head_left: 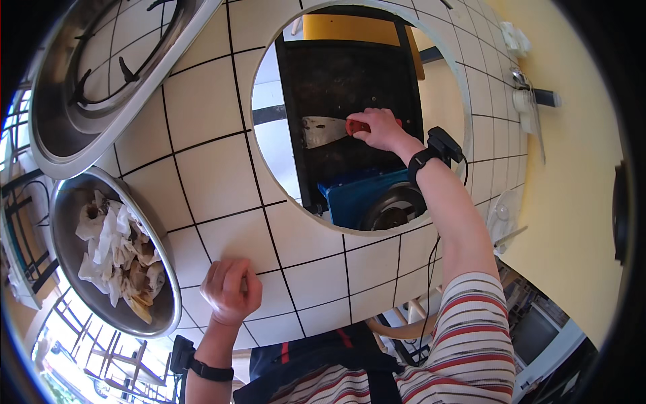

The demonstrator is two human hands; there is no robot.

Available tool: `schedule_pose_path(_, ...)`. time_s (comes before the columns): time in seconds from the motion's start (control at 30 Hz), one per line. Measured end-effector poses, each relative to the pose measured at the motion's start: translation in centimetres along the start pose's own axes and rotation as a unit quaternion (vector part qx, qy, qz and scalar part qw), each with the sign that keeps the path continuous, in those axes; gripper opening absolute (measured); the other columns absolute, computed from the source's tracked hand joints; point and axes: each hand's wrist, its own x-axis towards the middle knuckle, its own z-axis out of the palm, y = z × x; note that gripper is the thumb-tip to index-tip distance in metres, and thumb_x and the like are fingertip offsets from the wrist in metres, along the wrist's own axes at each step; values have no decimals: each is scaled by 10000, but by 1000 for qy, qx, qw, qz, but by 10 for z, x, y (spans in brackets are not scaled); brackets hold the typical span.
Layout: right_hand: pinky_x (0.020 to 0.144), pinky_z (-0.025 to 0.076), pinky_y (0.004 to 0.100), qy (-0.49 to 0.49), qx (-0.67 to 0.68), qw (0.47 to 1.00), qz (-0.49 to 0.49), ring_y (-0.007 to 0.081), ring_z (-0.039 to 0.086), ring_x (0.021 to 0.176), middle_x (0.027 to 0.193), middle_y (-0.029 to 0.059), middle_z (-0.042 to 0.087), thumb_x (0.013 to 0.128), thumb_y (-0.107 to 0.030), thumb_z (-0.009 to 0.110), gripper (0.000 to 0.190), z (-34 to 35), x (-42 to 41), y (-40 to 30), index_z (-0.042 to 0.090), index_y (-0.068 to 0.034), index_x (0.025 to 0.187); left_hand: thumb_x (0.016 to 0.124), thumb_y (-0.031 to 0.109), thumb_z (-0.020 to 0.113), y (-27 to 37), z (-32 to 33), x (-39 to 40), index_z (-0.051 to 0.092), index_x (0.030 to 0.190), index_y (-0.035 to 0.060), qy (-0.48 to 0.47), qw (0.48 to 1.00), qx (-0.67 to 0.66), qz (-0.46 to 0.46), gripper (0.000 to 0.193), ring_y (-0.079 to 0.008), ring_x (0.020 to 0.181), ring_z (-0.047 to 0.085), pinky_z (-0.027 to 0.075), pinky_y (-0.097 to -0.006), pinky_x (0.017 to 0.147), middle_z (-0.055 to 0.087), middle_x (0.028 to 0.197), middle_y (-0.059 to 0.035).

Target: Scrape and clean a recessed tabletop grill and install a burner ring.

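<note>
Through the round opening of a white tiled counter (217, 177), my right hand (379, 130) grips the red handle of a broad metal scraper (325, 132). Its blade points left over a dark, stained flat surface (348, 70) below. My left hand (233, 290) rests curled near the counter's front edge; whether something small is inside the fingers cannot be told. To its left stands a steel bowl (174, 283) holding crumpled, soiled tissues (118, 247).
A blue metal part (348, 199) with a round black piece (396, 207) lies below the opening's near side. At upper left is a large steel pan (116, 121) with a black ring stand (128, 73). Utensils (542, 97) lie along the right wall. A black cable (429, 283) hangs near my right arm.
</note>
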Motion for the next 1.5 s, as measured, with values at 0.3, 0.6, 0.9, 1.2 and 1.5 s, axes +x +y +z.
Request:
schedule_pose_path(0.3,960,421,431,-13,99,995,14,316,587,1066,1095,109,632,770,-243,706,434,7,-11,12,608,-219,1192,646,-68,561,2,-1,0,587,813,18,7,1000,0,3,190,-282,563,548,447,-341,503,579,697,-111)
schedule_pose_path(0.6,913,494,335,59,239,969,32,279,620,1018,1071,106,645,772,-120,730,401,-42,-38,2,626,-164,1157,650,-32,610,1,0,1,608,817,44,36,999,-1,21,183,-244,542,553,471,-306,491,593,688,-69)
schedule_pose_path(0.9,824,488,344,150,226,961,-57,282,608,904,953,111,601,791,-105,692,384,-144,-109,-116,609,-114,1166,662,11,648,-3,-6,-9,609,848,78,59,997,-41,5,202,-275,625,596,494,-365,538,597,706,-74)
schedule_pose_path(1.2,700,494,343,222,216,933,-184,291,593,792,884,130,576,760,-9,658,465,-157,-160,-306,564,-23,1215,771,-7,657,51,-106,-43,642,990,39,6,964,-248,-91,224,-207,689,597,483,-298,591,612,854,-92)
schedule_pose_path(1.5,615,521,367,310,77,940,-118,302,630,743,921,115,582,752,-97,722,419,-115,-175,-371,521,-32,1114,841,96,644,-43,-248,-25,669,908,-4,181,946,26,-268,123,-206,670,620,500,-313,621,624,777,-104)
